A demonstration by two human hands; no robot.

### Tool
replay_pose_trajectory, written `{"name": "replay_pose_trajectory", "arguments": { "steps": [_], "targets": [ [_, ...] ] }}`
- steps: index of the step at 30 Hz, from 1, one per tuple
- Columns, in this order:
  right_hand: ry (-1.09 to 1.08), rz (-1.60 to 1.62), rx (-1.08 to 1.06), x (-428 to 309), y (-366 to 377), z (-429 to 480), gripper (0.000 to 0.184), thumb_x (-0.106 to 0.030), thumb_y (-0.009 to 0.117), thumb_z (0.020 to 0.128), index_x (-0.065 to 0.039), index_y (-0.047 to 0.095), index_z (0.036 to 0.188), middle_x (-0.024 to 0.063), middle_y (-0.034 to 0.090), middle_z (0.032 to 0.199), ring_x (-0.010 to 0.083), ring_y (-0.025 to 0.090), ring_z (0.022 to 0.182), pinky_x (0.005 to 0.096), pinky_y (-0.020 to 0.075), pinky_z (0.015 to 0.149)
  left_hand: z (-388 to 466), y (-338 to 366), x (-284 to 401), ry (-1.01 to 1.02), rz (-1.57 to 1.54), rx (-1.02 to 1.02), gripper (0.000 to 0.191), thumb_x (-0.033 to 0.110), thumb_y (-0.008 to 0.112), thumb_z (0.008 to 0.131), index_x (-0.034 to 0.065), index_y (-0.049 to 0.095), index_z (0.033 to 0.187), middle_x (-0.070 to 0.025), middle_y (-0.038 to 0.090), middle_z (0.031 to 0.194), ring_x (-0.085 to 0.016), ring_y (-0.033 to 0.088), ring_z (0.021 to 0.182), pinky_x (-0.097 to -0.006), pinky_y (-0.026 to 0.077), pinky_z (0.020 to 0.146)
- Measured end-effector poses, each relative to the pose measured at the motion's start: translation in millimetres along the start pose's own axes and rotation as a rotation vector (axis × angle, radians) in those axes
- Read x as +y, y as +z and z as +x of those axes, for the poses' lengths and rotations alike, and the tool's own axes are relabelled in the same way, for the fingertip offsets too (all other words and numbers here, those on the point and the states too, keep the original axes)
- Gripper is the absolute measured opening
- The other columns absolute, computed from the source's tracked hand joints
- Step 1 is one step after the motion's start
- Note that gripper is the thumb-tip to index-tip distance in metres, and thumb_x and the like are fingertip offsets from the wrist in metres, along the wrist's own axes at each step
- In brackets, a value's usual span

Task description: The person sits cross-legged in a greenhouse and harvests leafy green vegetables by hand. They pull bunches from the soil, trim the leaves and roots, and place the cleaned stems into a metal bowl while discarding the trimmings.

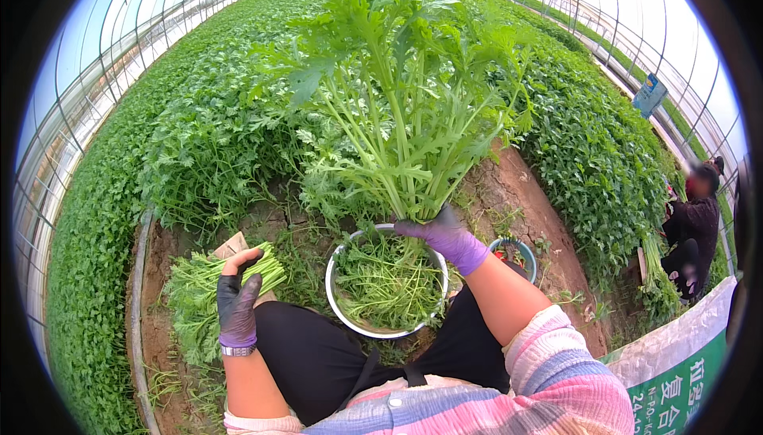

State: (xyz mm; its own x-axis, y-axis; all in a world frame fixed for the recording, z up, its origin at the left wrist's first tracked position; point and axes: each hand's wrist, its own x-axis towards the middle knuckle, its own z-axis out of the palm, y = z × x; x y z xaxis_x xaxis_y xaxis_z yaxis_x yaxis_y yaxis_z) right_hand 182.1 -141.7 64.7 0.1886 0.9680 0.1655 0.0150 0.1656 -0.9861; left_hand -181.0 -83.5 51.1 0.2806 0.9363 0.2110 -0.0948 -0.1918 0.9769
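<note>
My right hand (441,235), in a purple glove with dark stained fingers, grips an upright bunch of chrysanthemum greens (405,131) by its stem base. The leaves fan out above the hand. Below it stands a round metal basin (329,292) with loose greens and stems (387,286) inside. My left hand (237,304), gloved with bare fingertip skin showing, is at a pile of cut greens (197,295), cut ends facing right. Its thumb and forefinger are apart, with stems visible beyond the gap. A wooden board (231,245) shows partly under that pile.
Dense greens (226,119) grow ahead, beside a bare soil path (524,190). A blue-rimmed bucket (524,251) stands right of the basin. A printed sack (673,363) lies at lower right. Another person (694,226) crouches at far right by cut greens (657,283). A pipe (138,316) runs along the left.
</note>
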Motion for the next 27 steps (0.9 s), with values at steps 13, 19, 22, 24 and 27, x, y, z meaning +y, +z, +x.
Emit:
{"name": "replay_pose_trajectory", "arguments": {
  "steps": [13, 19, 22, 24, 27],
  "targets": [
    [0.327, -0.41, -0.592, 10.1, 34.6, -12.3, 0.077, -0.034, 0.078, 0.077, 0.0, 0.042, 0.137, 0.0133, 0.053, 0.133, 0.022, 0.05, 0.123, 0.0322, 0.041, 0.103, 37.3, 166.9, -34.0, -0.145, -0.661, -0.552, 0.035, 0.019, 0.08, 0.071, 0.0048, 0.067, 0.1, -0.0155, 0.065, 0.114, -0.029, 0.057, 0.114, -0.0415, 0.041, 0.102],
    [0.373, -0.319, -0.418, 29.4, 58.1, -36.9, 0.038, -0.013, 0.069, 0.083, 0.004, 0.056, 0.114, 0.0169, 0.066, 0.103, 0.022, 0.063, 0.098, 0.0324, 0.0482, 0.084, 43.0, 152.3, -37.8, -0.265, -0.774, -0.433, 0.026, 0.015, 0.072, 0.079, 0.0004, 0.062, 0.097, -0.0086, 0.062, 0.077, -0.019, 0.06, 0.069, -0.0339, 0.051, 0.067],
    [0.188, -1.172, -0.825, 43.2, 60.0, -44.2, 0.025, -0.02, 0.061, 0.086, -0.001, 0.061, 0.102, 0.0188, 0.067, 0.093, 0.0274, 0.067, 0.085, 0.0356, 0.0523, 0.074, 35.8, 149.6, -35.7, -0.459, -0.401, -0.464, 0.023, 0.019, 0.07, 0.081, -0.0004, 0.063, 0.091, -0.0059, 0.061, 0.07, -0.015, 0.058, 0.061, -0.0299, 0.048, 0.056],
    [0.01, -1.547, -1.059, 54.0, 65.0, -49.6, 0.028, -0.028, 0.054, 0.085, -0.005, 0.065, 0.099, 0.0147, 0.068, 0.096, 0.0291, 0.068, 0.083, 0.0388, 0.0537, 0.069, 33.6, 150.5, -36.3, -0.38, 0.147, -0.486, 0.021, 0.012, 0.069, 0.077, -0.002, 0.064, 0.092, -0.0067, 0.064, 0.071, -0.015, 0.059, 0.06, -0.0283, 0.048, 0.057],
    [-0.227, -1.375, -1.002, 62.6, 71.4, -57.1, 0.031, -0.024, 0.054, 0.082, -0.006, 0.064, 0.106, 0.0154, 0.068, 0.098, 0.0314, 0.068, 0.087, 0.0403, 0.0535, 0.074, 27.1, 149.3, -40.8, -0.488, 0.022, -0.505, 0.026, 0.006, 0.071, 0.074, -0.0024, 0.063, 0.097, -0.0073, 0.066, 0.075, -0.015, 0.062, 0.066, -0.0288, 0.051, 0.062]
  ]
}}
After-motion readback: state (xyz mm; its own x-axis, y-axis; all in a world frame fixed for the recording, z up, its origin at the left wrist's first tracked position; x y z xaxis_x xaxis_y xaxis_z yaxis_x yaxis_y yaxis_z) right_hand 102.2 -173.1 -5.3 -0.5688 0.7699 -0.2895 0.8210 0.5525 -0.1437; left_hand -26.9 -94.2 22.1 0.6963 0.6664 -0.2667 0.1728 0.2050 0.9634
